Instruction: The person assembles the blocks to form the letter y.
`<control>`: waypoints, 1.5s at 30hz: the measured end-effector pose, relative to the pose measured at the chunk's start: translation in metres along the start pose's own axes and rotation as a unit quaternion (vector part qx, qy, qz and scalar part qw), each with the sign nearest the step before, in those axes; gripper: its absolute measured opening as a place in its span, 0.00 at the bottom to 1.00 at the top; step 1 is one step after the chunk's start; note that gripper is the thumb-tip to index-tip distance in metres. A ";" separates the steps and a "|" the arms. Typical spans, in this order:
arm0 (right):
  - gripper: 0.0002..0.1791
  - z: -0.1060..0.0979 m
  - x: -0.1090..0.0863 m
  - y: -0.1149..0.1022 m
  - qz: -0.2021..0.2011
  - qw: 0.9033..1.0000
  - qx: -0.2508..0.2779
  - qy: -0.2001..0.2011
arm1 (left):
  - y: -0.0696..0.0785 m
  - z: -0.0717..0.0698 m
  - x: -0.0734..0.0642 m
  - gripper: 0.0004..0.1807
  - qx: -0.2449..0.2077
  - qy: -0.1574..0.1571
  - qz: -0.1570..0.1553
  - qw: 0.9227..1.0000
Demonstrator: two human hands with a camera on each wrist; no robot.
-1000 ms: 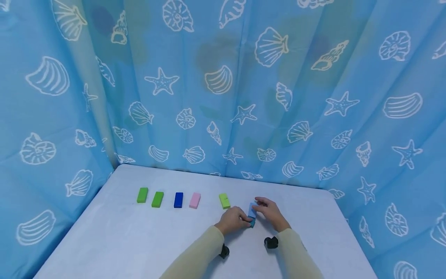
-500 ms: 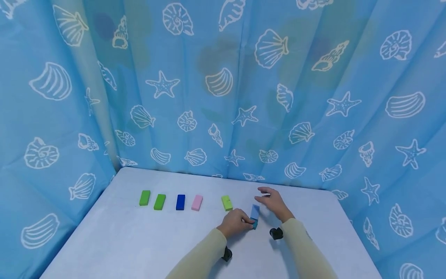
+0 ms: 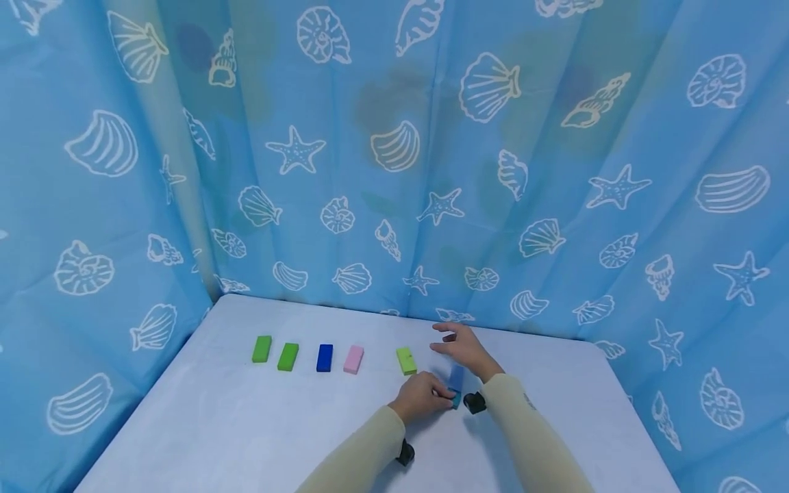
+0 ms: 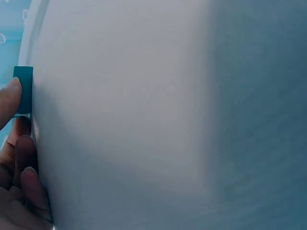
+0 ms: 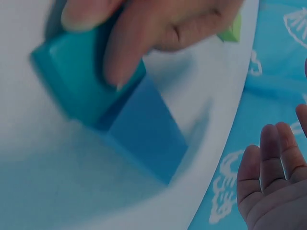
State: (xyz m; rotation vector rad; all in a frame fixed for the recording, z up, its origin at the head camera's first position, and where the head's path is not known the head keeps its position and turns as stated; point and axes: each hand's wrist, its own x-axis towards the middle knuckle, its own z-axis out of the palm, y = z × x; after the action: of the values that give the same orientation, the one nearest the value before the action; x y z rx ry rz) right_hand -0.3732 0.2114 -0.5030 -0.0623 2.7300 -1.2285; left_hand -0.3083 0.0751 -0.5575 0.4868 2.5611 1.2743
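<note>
My left hand (image 3: 422, 395) pinches a teal block (image 3: 456, 400) between thumb and fingers on the white table. In the left wrist view the thumb lies against that teal block (image 4: 26, 98). A light blue block (image 5: 148, 134) adjoins its far end, tilted relative to it in the right wrist view; in the head view, my right forearm and hand partly overlap it. My right hand (image 3: 464, 348) is held beyond the blue block with its fingers extended and apart, holding nothing. Left of it lies a yellow-green block (image 3: 406, 360).
Farther left on the white table (image 3: 246, 424) is a row with a pink block (image 3: 354, 359), a dark blue block (image 3: 324, 358) and two green blocks, one at the end (image 3: 261, 349) and another beside it (image 3: 287, 357). A blue shell-patterned curtain (image 3: 370, 178) hangs behind.
My right hand has let go of the light blue block, lifted away and shifted left over its far side. The left hand keeps its hold on the teal block. The view has turned slightly.
</note>
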 end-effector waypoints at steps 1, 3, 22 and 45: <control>0.24 0.003 0.000 -0.002 -0.004 1.000 -0.003 -0.003 | 0.000 0.000 0.000 0.05 0.001 0.001 0.002 1.000; 0.25 0.008 0.001 -0.005 -0.016 1.000 -0.007 -0.013 | -0.001 -0.001 0.000 0.05 0.006 0.002 0.004 1.000; 0.33 0.045 0.008 -0.019 -0.038 0.986 -0.064 -0.146 | -0.006 0.005 0.004 0.05 0.032 0.015 0.011 0.999; 0.37 0.046 0.021 -0.021 -0.067 0.970 -0.160 -0.170 | -0.010 0.000 0.003 0.05 -0.004 0.003 0.055 0.998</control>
State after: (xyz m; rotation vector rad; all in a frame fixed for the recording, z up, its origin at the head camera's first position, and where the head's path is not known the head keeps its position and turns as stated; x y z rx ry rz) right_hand -0.3876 0.1618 -0.5201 -0.4546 2.6169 -0.7092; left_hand -0.3130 0.0702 -0.5656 0.6319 2.5654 1.3230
